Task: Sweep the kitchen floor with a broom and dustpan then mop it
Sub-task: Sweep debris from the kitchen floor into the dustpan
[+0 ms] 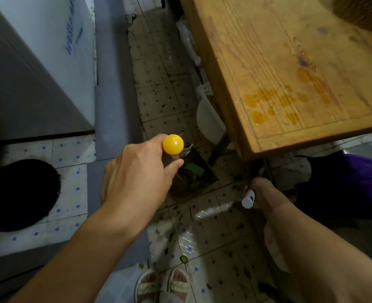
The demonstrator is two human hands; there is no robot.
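My left hand (137, 171) grips a long handle topped by a round yellow cap (173, 144); the shaft below is hidden by the hand. My right hand (266, 193) is curled round a second handle with a white end (248, 200), close under the table corner. Between the two hands a dark dustpan (191, 176) sits on the tiled floor (213, 237) with leaves and scraps in it. The floor tiles are speckled and littered with small dark bits. My sandalled feet (163, 283) show at the bottom.
A wooden table (290, 73) with orange stains fills the upper right; white containers (209, 119) stand beneath it. A grey-white appliance (38, 62) is at the left, a black round object (18, 193) at lower left, and purple cloth (355, 182) at the right.
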